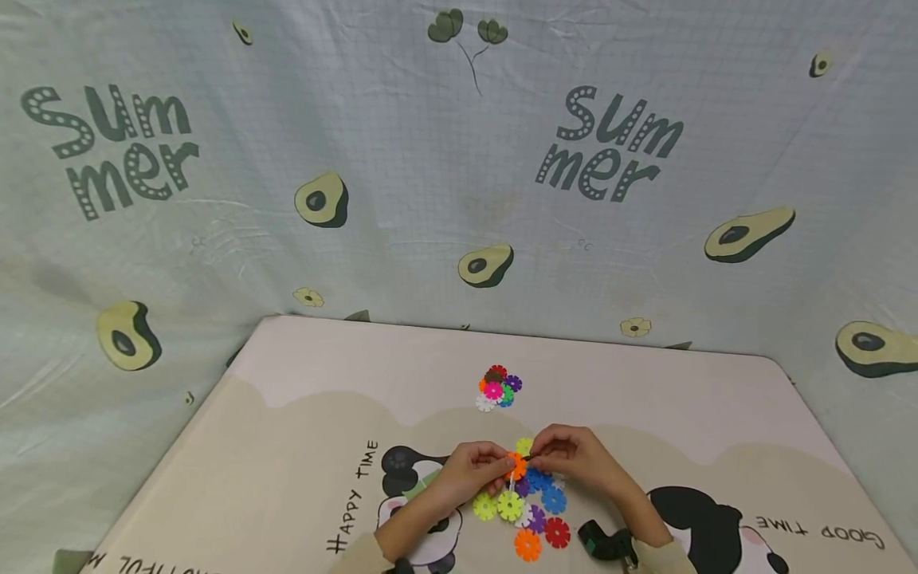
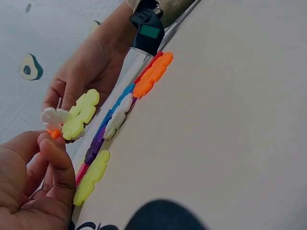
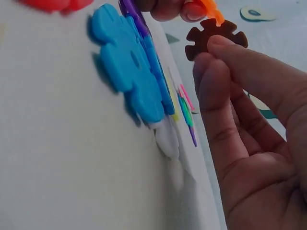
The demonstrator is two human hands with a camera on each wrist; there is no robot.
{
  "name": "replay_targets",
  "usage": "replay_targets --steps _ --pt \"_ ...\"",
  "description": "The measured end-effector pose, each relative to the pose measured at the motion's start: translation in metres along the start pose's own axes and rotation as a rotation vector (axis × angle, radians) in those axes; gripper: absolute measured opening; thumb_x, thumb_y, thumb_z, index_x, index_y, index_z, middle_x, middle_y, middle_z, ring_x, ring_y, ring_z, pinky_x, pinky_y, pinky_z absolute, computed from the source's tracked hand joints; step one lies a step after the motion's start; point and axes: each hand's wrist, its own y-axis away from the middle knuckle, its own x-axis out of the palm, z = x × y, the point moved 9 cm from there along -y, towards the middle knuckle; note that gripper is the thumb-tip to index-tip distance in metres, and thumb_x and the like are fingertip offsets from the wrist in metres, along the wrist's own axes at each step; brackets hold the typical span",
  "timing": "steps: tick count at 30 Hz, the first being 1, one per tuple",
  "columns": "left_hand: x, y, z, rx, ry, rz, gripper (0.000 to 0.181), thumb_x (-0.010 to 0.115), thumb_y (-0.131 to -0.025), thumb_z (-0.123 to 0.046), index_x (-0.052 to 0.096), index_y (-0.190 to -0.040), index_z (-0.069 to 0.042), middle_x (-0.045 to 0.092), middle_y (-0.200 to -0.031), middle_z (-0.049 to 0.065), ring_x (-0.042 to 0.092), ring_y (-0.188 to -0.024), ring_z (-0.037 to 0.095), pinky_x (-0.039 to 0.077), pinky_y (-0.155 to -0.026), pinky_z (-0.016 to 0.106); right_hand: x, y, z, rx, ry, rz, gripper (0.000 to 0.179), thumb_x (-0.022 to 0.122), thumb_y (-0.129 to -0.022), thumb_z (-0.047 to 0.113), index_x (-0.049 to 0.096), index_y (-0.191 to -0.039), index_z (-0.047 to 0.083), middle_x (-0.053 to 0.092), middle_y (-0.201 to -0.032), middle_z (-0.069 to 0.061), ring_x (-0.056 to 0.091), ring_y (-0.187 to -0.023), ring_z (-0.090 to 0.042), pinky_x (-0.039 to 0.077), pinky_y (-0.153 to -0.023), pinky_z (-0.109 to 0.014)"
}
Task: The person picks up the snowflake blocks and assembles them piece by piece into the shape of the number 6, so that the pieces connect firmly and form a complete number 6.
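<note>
My left hand pinches an orange flower-shaped notched disc between thumb and fingertips. A white disc and a yellow-green disc are joined to it and hang out from the fingers. Thumb and forefinger of my right hand grip a brown notched disc. In the right wrist view, the brown disc's edge meets the orange one; how deeply their slots engage cannot be told. Beneath both hands lie loose discs, among them a blue disc, a red disc and another orange disc.
Farther back on the printed table mat sits a small heap of mixed-colour discs. A black wrist device is beside the right forearm. Hanging cloth with avocado prints closes off the table's back and sides.
</note>
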Motion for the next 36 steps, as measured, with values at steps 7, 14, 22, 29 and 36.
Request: replay_targets --steps 7,14,22,29,36 --pt "0.002 0.001 -0.002 0.007 -0.025 0.023 0.023 0.062 -0.096 -0.012 0.064 -0.100 0.011 0.061 -0.071 0.000 0.053 -0.058 0.007 0.047 -0.057 0.015 0.005 -0.002 0.008 -0.109 0.019 0.040 0.012 0.064 -0.090 -0.004 0.068 -0.101 -0.002 0.066 -0.095 -0.017 0.063 -0.079 -0.013 0.056 -0.074 -0.026" --pt "0.001 0.001 0.000 0.013 -0.074 0.024 0.020 0.063 -0.095 -0.010 0.065 -0.096 0.009 0.062 -0.069 0.001 0.056 -0.058 0.007 0.050 -0.058 0.015 0.009 -0.003 0.009 -0.117 0.034 0.029 0.009 0.065 -0.088 -0.005 0.070 -0.096 -0.004 0.066 -0.087 -0.019 0.064 -0.071 -0.015 0.056 -0.069 -0.027" --pt "0.002 -0.001 0.000 0.013 -0.055 -0.003 0.021 0.063 -0.096 -0.013 0.065 -0.094 0.007 0.063 -0.070 0.002 0.058 -0.058 0.008 0.051 -0.060 0.016 0.001 -0.001 0.005 -0.050 0.057 -0.001 0.014 0.066 -0.090 0.001 0.066 -0.103 -0.004 0.065 -0.096 -0.021 0.066 -0.083 -0.010 0.055 -0.077 -0.025" --pt "0.003 0.000 0.001 -0.012 -0.021 0.010 0.021 0.061 -0.097 -0.013 0.064 -0.098 0.008 0.062 -0.070 0.002 0.058 -0.058 0.008 0.051 -0.060 0.017 -0.007 0.002 0.005 -0.052 0.041 -0.024 0.012 0.061 -0.093 -0.002 0.065 -0.103 -0.006 0.065 -0.097 -0.022 0.065 -0.086 -0.009 0.055 -0.078 -0.024" --pt "0.005 0.000 -0.001 -0.038 -0.062 0.037 0.034 0.056 -0.100 -0.029 0.062 -0.115 0.001 0.060 -0.075 0.000 0.052 -0.056 0.008 0.046 -0.055 0.017 -0.001 0.000 0.008 -0.074 0.048 0.009 0.012 0.061 -0.093 -0.001 0.067 -0.104 -0.003 0.068 -0.098 -0.018 0.066 -0.087 -0.011 0.054 -0.081 -0.024"
